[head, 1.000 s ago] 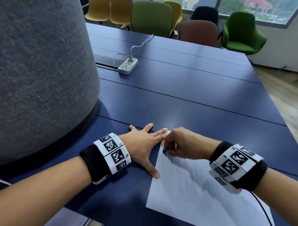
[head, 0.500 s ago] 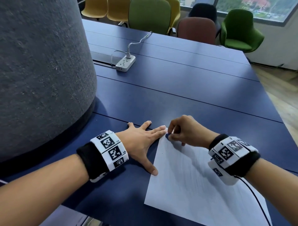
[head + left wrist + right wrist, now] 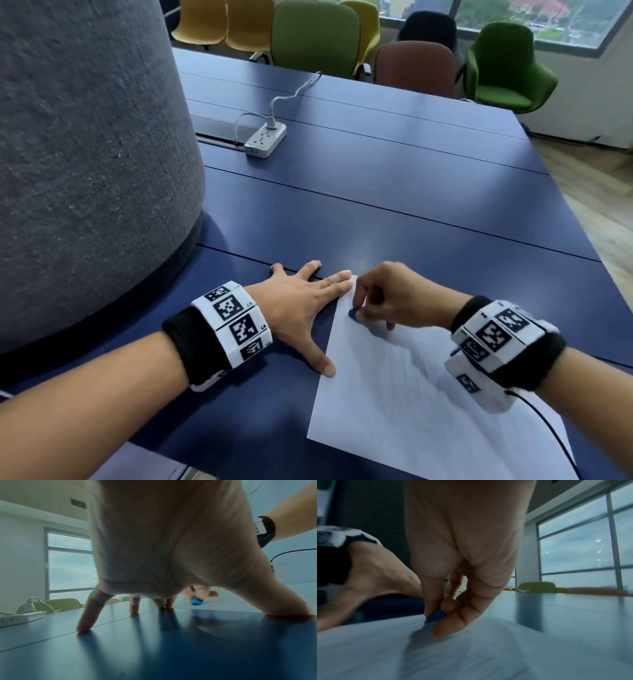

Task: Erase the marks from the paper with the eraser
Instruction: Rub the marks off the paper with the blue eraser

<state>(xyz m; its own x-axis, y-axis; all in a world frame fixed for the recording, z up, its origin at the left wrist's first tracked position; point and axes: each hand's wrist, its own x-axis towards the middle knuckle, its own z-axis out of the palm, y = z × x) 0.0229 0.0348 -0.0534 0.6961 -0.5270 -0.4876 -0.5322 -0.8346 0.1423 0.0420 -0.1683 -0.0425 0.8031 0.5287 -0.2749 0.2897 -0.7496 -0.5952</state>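
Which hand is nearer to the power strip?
Left. The left hand lies spread on the table at the paper's left edge, on the power strip's side. The right hand, pinching the eraser, is farther right.

eraser (image 3: 352, 313) blue | paper (image 3: 428, 404) white | table (image 3: 376, 212) navy | wristbands (image 3: 233, 329) black-white checker codes

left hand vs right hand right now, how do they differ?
The left hand is spread flat, fingers straight; the right hand is curled. The left hand holds nothing and its fingertips pin the paper's edge; the right hand pinches the blue eraser against the sheet. Both wear marker wristbands.
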